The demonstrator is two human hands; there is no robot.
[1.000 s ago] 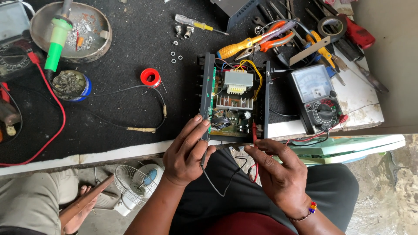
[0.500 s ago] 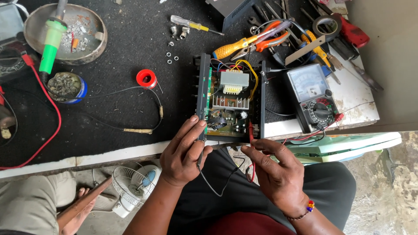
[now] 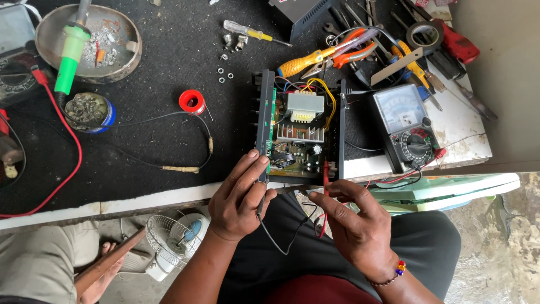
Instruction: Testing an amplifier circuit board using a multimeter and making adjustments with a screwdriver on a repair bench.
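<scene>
Probing a circuit board (image 3: 295, 132)
Left hand (image 3: 239, 200) pinches the black probe (image 3: 261, 194); right hand (image 3: 354, 225) pinches the red probe (image 3: 325, 180), bench (image 3: 157, 118) edge.

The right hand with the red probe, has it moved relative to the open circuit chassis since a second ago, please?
No. The right hand sits just below the chassis corner, as before.

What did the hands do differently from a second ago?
Hardly anything. The left hand keeps pinching the black probe at the circuit board's near edge, and the right hand keeps the red probe; both shifted only slightly, nothing let go. The meter and tools stayed put.
</scene>
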